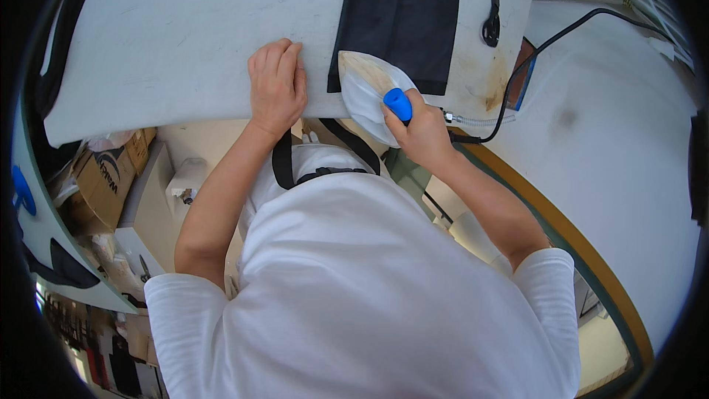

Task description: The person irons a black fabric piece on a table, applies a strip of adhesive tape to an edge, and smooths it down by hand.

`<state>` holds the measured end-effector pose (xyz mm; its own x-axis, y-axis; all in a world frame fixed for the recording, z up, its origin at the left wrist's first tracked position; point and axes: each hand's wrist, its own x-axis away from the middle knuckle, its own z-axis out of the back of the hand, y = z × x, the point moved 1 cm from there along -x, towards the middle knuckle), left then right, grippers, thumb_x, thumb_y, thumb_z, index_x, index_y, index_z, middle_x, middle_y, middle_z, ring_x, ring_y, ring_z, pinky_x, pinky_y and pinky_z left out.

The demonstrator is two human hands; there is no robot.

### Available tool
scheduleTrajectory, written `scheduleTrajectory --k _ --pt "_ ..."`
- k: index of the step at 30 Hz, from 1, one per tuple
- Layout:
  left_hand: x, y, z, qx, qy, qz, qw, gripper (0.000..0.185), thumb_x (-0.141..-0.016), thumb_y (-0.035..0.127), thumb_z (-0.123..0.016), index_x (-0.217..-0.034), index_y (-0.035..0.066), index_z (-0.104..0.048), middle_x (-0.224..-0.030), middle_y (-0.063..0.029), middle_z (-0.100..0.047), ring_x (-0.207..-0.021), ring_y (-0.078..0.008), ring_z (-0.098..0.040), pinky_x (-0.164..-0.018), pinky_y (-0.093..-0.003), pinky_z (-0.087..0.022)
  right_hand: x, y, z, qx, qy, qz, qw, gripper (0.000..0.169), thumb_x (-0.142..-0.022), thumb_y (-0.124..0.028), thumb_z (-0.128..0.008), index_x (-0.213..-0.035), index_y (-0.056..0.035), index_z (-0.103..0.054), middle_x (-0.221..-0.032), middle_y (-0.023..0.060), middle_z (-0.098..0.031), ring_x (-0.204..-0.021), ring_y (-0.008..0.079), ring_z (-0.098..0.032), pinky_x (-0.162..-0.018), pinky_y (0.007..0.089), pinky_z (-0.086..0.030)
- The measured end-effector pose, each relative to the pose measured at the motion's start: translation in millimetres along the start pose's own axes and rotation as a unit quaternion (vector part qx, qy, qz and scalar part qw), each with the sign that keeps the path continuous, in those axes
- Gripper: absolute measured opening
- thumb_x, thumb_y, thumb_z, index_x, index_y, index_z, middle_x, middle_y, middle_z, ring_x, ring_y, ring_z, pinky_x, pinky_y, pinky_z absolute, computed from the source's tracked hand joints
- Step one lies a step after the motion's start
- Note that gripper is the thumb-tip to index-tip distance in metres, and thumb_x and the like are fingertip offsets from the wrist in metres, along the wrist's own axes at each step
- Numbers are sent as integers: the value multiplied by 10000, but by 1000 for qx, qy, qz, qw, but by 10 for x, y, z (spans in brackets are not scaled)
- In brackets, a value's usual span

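Note:
My right hand (426,127) grips the blue handle (397,102) of a steam iron (363,108). A white cloth cover, stained tan near the tip, wraps the iron's body. The iron's tip lies over the lower left corner of a strip of black fabric (401,16), and its rear part reaches past the table's near edge. A black cord and a clear coiled hose run off from it to the right. My left hand (277,83) rests on the white padded ironing table (183,44), left of the fabric. Its fingers are together and bent, with nothing visible in them.
Black-handled scissors (491,27) lie right of the fabric. The black power cord (548,41) arches over a white surface (609,138) at right. Below the table at left are a cardboard box (105,177) and a grey-white cabinet (149,205). Brown stains mark the table's right corner.

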<state>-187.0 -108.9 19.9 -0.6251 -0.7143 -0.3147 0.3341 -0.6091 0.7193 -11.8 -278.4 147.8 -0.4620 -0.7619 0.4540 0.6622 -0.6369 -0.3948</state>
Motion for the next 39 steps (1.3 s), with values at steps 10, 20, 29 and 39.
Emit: scheduleTrajectory --k 10,20,29,39 --pt "-29 19 13 16 -7 13 1000 304 -881 25 -665 -1183 16 -632 -1178 -150 -645 -1076 -353 -596 -970 -446 -416 -23 19 24 14 -8 6 1000 373 -944 -328 -733 -1026 -1 -574 -699 250 -674 -647 463 -681 -586 521 -546" --pt "18 21 4 -2 -1 5 1000 316 -867 33 -654 -1181 7 -628 -1192 -156 -634 -1087 -346 -585 -964 -445 -414 18 28 -31 5 6 28 1000 372 -949 -324 -727 -1023 9 -577 -681 238 -669 -646 455 -683 -579 520 -542" --pt "1 50 -44 -51 7 -9 999 219 -906 96 -685 -1109 22 -651 -1165 -158 -636 -1061 -348 -582 -945 -448 -422 -7 -27 54 5 -18 5 1000 408 -967 -375 -691 -972 23 -601 -714 251 -680 -670 451 -687 -614 510 -549" --pt "38 418 -291 -105 -58 50 991 312 -904 246 -751 -716 15 -657 -984 -126 -581 -967 -338 -549 -851 -455 -414 782 862 403 -160 200 -179 950 410 -956 -369 -714 -945 32 -630 -727 231 -655 -686 420 -652 -652 469 -510"
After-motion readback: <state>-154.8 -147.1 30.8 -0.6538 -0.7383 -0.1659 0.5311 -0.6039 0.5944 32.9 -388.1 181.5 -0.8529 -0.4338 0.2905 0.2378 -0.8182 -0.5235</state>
